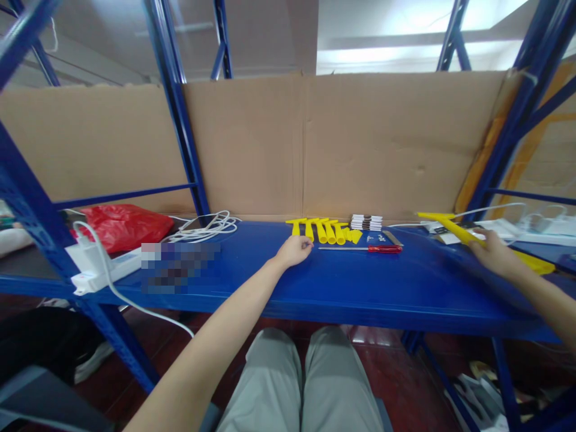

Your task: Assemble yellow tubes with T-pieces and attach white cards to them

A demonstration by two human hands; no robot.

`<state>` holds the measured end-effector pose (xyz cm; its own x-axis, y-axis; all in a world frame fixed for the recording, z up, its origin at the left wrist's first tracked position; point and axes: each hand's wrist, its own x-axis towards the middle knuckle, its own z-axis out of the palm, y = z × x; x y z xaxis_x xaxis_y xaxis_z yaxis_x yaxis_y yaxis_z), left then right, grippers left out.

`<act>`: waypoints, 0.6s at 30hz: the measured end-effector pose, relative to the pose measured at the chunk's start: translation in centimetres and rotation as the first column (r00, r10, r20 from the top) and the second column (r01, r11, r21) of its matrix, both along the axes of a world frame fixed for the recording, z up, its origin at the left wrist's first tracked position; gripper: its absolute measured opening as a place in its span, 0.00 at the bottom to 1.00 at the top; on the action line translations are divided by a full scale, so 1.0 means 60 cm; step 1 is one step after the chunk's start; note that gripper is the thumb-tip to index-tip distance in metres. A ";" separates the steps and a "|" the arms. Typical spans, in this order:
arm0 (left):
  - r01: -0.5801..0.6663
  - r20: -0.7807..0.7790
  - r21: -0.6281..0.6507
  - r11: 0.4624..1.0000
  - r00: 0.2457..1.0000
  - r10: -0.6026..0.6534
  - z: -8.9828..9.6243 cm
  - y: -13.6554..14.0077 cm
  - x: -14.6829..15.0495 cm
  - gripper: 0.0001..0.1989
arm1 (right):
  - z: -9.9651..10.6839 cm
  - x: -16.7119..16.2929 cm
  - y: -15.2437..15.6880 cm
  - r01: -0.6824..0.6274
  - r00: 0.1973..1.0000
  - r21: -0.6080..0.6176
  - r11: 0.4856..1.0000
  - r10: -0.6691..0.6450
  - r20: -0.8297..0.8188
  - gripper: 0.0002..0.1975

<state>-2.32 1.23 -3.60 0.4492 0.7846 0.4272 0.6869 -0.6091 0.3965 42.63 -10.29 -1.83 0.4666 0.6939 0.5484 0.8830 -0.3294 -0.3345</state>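
My right hand (495,253) is at the right of the blue shelf, closed around a yellow T-shaped plastic handle (454,228), whose crossbar points away to the left. The hand is slightly blurred. Another yellow piece (535,262) shows just beyond my right wrist. My left hand (293,251) rests on the shelf with its fingers curled together; whether anything is inside them is hidden. Right beside it stands a row of several similar yellow T-shaped handles (330,233), with small yellow pieces (353,235) at the row's right end.
A red-handled screwdriver (382,249) lies before a stack of white bundles (366,222). At left are a white power strip (112,267), a coiled white cable (211,228) and a red bag (128,227). Cardboard (252,150) backs the shelf; blue posts (180,108) flank it.
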 end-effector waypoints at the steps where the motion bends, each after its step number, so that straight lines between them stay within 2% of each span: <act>1: -0.012 -0.003 0.007 1.000 1.000 0.012 0.000 0.000 0.001 0.11 | -0.003 -0.001 -0.001 0.001 0.999 -0.024 1.000 -0.002 -0.052 0.23; 3: -0.049 -0.009 0.020 0.999 0.999 0.049 0.000 0.002 0.005 0.11 | -0.007 -0.005 -0.002 -0.019 0.986 -0.074 0.997 0.007 -0.169 0.24; 6: -0.094 -0.025 0.050 0.994 0.995 0.095 0.006 0.013 0.023 0.12 | -0.012 -0.009 0.002 -0.069 0.978 -0.031 0.997 0.061 -0.198 0.24; 8: -0.081 -0.044 0.087 0.993 0.995 0.085 0.014 0.023 0.044 0.13 | -0.017 -0.009 0.008 -0.086 0.977 -0.002 0.996 0.084 -0.195 0.24; 14: -0.037 -0.064 0.083 0.996 0.997 0.042 0.050 0.055 0.142 0.18 | -0.039 -0.009 0.019 -0.161 0.975 0.114 0.980 0.176 -0.139 0.23; 18: 0.024 -0.087 0.073 0.997 0.996 -0.018 0.064 0.081 0.205 0.23 | -0.036 -0.023 0.017 -0.186 0.973 0.132 0.974 0.201 -0.113 0.21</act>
